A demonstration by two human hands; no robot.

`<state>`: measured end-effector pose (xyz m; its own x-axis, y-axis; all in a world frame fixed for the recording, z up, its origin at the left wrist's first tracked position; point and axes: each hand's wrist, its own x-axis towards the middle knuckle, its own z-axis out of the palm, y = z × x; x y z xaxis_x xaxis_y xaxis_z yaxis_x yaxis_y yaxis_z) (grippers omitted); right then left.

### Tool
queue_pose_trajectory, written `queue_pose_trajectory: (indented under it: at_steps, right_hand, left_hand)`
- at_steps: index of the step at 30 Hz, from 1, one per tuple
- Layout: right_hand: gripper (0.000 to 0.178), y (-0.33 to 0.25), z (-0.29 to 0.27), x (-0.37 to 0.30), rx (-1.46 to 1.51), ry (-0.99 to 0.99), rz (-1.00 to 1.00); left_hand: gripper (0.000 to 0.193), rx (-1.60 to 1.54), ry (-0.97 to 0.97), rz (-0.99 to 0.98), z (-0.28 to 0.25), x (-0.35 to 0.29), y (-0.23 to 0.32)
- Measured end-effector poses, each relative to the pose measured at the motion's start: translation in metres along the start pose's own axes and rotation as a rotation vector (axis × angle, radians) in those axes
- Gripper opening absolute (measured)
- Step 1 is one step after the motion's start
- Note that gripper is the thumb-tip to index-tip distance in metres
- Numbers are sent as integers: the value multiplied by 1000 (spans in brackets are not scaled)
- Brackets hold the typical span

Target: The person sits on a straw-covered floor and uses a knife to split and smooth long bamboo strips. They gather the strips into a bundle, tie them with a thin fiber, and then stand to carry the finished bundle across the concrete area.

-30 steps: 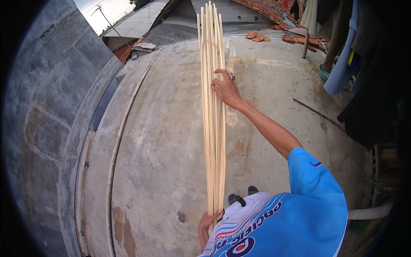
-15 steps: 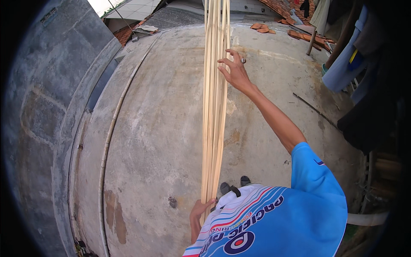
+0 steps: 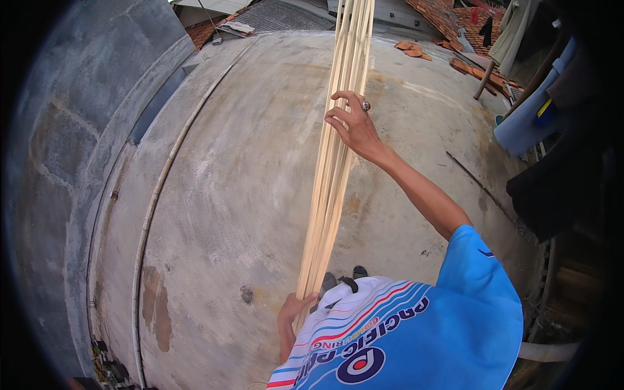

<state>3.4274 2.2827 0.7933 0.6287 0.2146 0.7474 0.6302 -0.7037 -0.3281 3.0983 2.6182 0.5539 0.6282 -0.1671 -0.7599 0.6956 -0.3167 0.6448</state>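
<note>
A bundle of long, thin, pale wooden strips (image 3: pixel 328 188) runs from my waist up past the far edge of the view. Its near end sits in my left hand (image 3: pixel 294 313), closed around it beside my shirt; some of those fingers are hidden. Farther up, my right hand (image 3: pixel 356 130) reaches across the bundle from the right with the arm stretched out. Its bent fingers lie over the strips, their tips at the bundle's left edge. A ring (image 3: pixel 366 106) shows on one finger. Between my hands the strips lie close together; toward the far end they fan slightly apart.
Underfoot is a stained concrete floor (image 3: pixel 227 195). A long pipe (image 3: pixel 151 214) runs along its left side, near a grey wall (image 3: pixel 58 130). Clothes (image 3: pixel 530 123) hang at right, by a thin rod (image 3: pixel 480 177). Broken roof tiles (image 3: pixel 413 49) lie at the far edge.
The view has turned, so the bundle now leans to the right at its far end. My right hand has come slightly nearer along the strips, its fingers reaching farther across. My left hand keeps its hold.
</note>
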Motion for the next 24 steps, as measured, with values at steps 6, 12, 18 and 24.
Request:
queue_pose_trajectory:
  at_steps: [6,12,18,24]
  right_hand:
    - [13,67,-8,35,-275,36,97]
    - [16,71,-9,56,-426,-51,78]
    - [17,71,1,54,-398,-115,79]
    - [19,33,1,14,83,40,153]
  left_hand:
    - [47,-65,-45,38,4,-6,14]
    - [48,-83,-58,41,8,-15,25]
    - [50,-79,-45,36,13,-14,21]
    - [52,-84,-83,24,13,-10,22]
